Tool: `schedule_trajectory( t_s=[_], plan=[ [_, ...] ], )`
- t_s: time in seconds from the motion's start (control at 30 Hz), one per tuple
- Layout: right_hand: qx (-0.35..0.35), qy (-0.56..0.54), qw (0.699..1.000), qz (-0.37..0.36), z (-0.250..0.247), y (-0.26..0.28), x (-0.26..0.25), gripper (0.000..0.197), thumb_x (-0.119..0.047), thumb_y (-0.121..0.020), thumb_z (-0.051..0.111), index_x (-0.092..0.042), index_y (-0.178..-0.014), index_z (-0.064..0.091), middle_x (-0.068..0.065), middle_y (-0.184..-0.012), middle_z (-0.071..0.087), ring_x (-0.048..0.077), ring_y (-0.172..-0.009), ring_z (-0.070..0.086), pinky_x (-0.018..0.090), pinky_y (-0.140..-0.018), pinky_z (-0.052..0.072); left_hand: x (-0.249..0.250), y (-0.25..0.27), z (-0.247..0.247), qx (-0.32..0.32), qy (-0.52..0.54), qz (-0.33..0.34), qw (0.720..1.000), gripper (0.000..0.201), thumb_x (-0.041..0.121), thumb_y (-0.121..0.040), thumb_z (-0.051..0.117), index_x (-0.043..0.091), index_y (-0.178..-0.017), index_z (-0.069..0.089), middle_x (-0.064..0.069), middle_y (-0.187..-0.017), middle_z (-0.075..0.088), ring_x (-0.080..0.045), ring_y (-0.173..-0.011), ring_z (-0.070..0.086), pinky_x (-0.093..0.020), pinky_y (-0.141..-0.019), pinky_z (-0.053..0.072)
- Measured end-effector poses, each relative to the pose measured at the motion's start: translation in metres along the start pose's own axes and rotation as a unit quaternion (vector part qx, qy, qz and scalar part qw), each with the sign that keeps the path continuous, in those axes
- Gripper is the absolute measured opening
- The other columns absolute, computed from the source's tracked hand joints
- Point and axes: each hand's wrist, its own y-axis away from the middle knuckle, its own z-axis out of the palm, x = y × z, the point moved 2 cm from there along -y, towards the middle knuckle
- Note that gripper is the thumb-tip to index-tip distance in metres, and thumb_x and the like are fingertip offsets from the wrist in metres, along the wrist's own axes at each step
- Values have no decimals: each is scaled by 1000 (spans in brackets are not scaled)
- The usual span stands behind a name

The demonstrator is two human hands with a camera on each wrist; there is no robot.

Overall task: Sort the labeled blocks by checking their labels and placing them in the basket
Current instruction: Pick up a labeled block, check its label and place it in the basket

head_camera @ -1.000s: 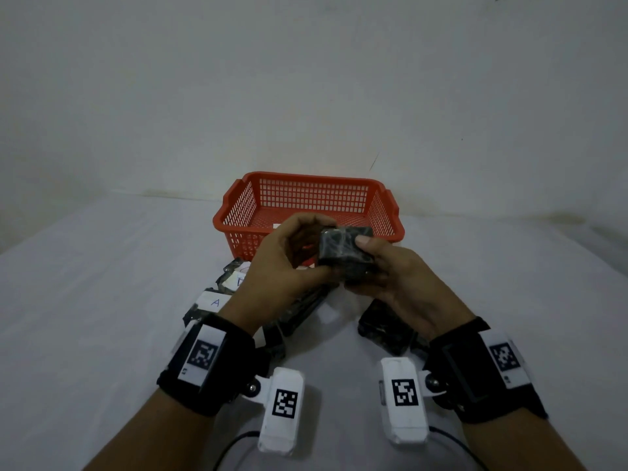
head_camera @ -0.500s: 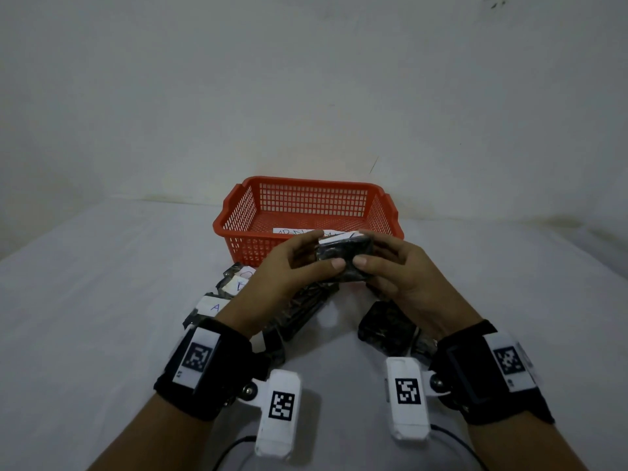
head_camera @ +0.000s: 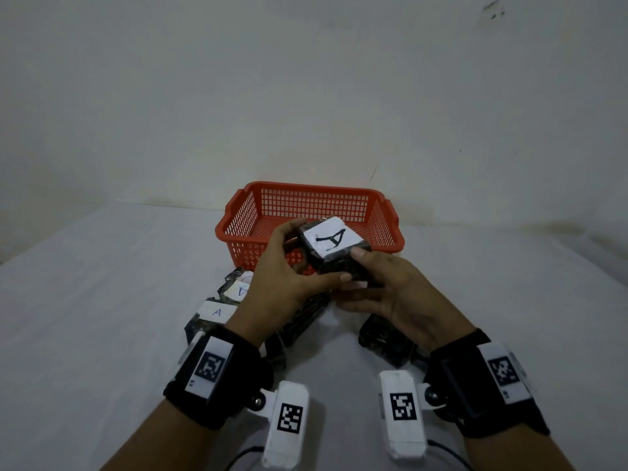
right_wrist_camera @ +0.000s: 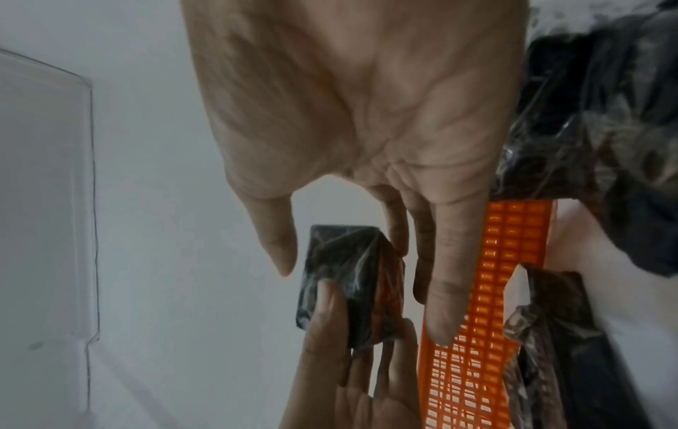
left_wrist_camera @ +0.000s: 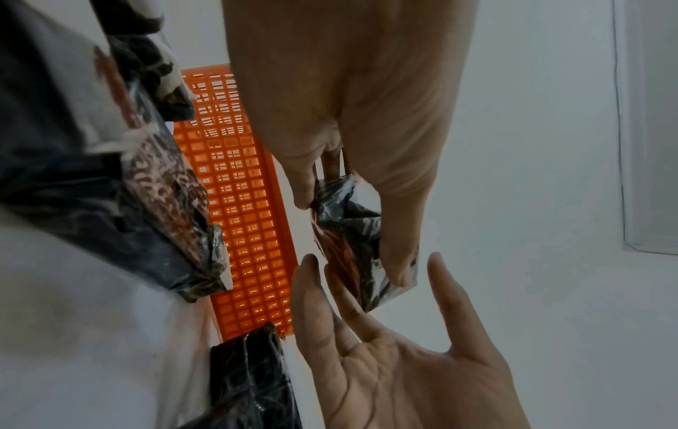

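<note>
Both hands are at a dark, film-wrapped block (head_camera: 334, 263) just in front of the red mesh basket (head_camera: 309, 202), above the table. Its white label (head_camera: 331, 239) faces up and reads "A". My left hand (head_camera: 289, 266) grips the block, thumb on the near side and fingers over the far side. My right hand (head_camera: 380, 287) has its thumb resting at the label's corner and straight fingers beneath the block. The left wrist view shows the left hand (left_wrist_camera: 348, 116) pinching the block (left_wrist_camera: 352, 241) and the right hand (left_wrist_camera: 385, 333) spread. The right wrist view shows the block (right_wrist_camera: 348, 284) too.
Several more wrapped blocks lie on the white table between my wrists and the basket: one labelled "A" (head_camera: 217, 312), another labelled one (head_camera: 243, 288) behind it, and a dark one (head_camera: 384, 341) under my right wrist. A wall rises close behind the basket.
The block has been turned in my hands: a dark face was up before, and now the white "A" label faces up. The hands stay in front of the basket.
</note>
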Motion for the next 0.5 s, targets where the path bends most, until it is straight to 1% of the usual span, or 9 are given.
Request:
schedule_trajectory(
  t_s=[0.07,0.1,0.17,0.23,0.27,0.33,0.4,0.43,0.5],
  plan=[
    [6,-3,1000,5,3,0,1,33,-30,-98,64,-10,-124,71,15,-114,79,34,-104,77,44,-86,65,1,1,2,-3,-3,3,1000,97,22,-57,94,28,-141,44,10,-134,59,10,-111,64,-19,-83,59],
    [13,-9,1000,6,4,-1,1,31,-26,-100,63,-8,-124,71,16,-115,78,35,-103,77,43,-84,65,2,2,3,-1,-7,4,1000,97,28,-56,93,29,-140,44,12,-132,60,11,-109,64,-18,-82,59],
    [25,-23,999,8,3,-2,1,27,-17,-101,61,-2,-122,70,19,-114,77,36,-103,77,43,-81,65,4,2,4,15,-5,-2,1000,84,39,-62,86,31,-135,47,13,-127,64,4,-108,67,-20,-81,60],
    [30,-37,999,18,2,-3,0,22,-10,-101,58,1,-115,71,19,-106,77,36,-98,77,45,-80,66,6,0,4,39,15,-27,999,65,50,-73,75,28,-129,52,5,-124,67,-6,-104,73,-27,-82,62],
    [32,-40,998,24,2,-4,-1,20,-8,-101,56,0,-111,72,18,-100,77,35,-94,77,46,-80,66,6,-3,3,47,31,-42,998,57,52,-79,70,24,-127,54,0,-123,68,-11,-103,75,-30,-82,63],
    [37,-37,998,31,3,-7,-3,18,-5,-100,55,-2,-103,73,14,-92,77,30,-86,76,43,-75,66,4,-7,0,61,58,-73,994,42,43,-92,66,15,-121,56,-11,-122,69,-22,-102,76,-37,-83,64],
    [50,-35,998,32,5,-10,-8,18,-4,-99,56,-3,-101,74,11,-88,78,25,-80,76,38,-69,66,3,-11,-4,70,65,-92,991,26,28,-98,64,9,-113,56,-20,-120,70,-31,-102,75,-40,-84,64],
    [56,-32,997,31,5,-12,-10,18,-4,-99,56,-2,-102,74,10,-87,79,23,-78,76,36,-67,66,4,-13,-6,70,63,-96,991,22,24,-99,64,8,-111,56,-22,-119,70,-34,-102,75,-42,-85,64],
    [66,-31,997,32,5,-15,-13,17,-6,-99,59,-1,-105,74,11,-90,79,22,-77,76,36,-68,65,6,-15,-8,71,59,-103,990,23,19,-98,64,4,-113,56,-21,-115,72,-34,-101,75,-47,-88,62]
  ],
)
